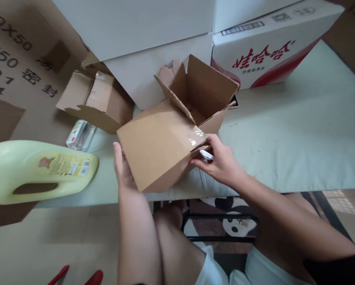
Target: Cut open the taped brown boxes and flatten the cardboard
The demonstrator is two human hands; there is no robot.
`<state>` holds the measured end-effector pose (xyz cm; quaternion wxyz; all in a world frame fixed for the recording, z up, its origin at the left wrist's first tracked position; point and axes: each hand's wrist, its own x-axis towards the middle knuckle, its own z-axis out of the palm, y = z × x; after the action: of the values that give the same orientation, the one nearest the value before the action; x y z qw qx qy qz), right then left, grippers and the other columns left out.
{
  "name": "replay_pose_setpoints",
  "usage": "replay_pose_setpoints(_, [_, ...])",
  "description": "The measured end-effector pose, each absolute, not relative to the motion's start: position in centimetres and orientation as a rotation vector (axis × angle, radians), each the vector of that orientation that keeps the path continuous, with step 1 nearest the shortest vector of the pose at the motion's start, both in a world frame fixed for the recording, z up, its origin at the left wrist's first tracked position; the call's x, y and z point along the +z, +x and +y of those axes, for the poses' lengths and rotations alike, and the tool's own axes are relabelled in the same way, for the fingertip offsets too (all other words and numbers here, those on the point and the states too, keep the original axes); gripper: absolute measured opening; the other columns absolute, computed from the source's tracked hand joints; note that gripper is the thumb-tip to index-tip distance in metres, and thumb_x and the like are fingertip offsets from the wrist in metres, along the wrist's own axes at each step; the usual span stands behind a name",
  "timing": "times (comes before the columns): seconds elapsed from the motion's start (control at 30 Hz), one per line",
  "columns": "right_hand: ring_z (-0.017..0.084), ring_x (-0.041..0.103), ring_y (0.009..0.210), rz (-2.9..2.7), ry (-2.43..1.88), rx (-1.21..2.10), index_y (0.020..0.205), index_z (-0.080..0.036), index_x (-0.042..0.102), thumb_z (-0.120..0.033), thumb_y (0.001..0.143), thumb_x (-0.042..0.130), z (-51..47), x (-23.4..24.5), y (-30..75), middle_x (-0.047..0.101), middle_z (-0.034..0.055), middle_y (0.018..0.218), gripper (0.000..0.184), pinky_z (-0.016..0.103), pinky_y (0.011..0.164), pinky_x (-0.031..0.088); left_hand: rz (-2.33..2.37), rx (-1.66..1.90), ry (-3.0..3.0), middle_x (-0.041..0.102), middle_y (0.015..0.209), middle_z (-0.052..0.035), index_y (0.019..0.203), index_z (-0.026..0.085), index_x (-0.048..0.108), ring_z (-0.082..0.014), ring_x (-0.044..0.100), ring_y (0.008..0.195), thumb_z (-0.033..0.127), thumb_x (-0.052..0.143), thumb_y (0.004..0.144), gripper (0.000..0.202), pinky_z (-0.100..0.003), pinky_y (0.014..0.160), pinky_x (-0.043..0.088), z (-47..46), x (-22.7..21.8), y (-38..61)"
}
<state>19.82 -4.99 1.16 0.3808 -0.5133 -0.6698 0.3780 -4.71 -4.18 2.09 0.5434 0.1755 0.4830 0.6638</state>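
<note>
An open brown cardboard box (162, 142) lies tilted on the pale green cloth surface (299, 130), its flaps up and clear tape across one seam. My left hand (122, 168) presses flat against the box's left side, fingers stretched out. My right hand (220, 158) is closed at the box's right corner, pinching a small white object (206, 154) against the taped edge. The inside of the box is mostly hidden.
A yellow jug with a handle (37, 170) lies on its side at left. A second open box (97, 101) and a clear packet (81, 135) sit behind. Large white cartons (266, 51) and brown cardboard (20, 71) line the back. My knees are below.
</note>
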Motion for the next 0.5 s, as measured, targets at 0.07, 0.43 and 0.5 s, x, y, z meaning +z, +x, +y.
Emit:
replay_pose_setpoints(0.07, [0.024,0.067,0.076,-1.707,-1.361,0.966,0.095,-0.026,0.047,-0.038,0.075,0.076,-4.8,1.2,19.8,0.072,0.0023,0.087,0.037,0.034,0.063,0.045,1.216,1.605,0.329,0.078,0.089,-0.0067,0.102,0.017,0.073,-0.0204,0.073,0.079,0.056,0.053,0.094,0.044,-0.031,0.068,0.058,-3.6,2.0,-5.4])
replay_pose_setpoints(0.43, [0.023,0.064,0.073,-1.663,-1.379,1.013,0.079,-0.027,0.036,-0.046,0.076,0.071,-4.2,0.0,20.3,0.068,0.0029,0.079,0.040,0.033,0.062,0.044,1.145,1.678,0.476,0.075,0.090,-0.0066,0.088,0.017,0.072,-0.0166,0.072,0.083,0.044,0.070,0.079,0.029,-0.027,0.080,0.056,-3.2,0.4,-8.2])
replay_pose_setpoints(0.5, [0.024,0.063,0.073,-1.655,-1.379,1.037,0.080,-0.027,0.037,-0.047,0.075,0.072,-4.1,-0.4,20.4,0.068,0.0034,0.080,0.040,0.034,0.063,0.045,1.184,1.725,0.427,0.075,0.083,-0.0039,0.084,0.017,0.070,-0.0141,0.070,0.074,0.037,0.068,0.082,0.021,-0.025,0.073,0.054,-2.9,0.6,-7.6])
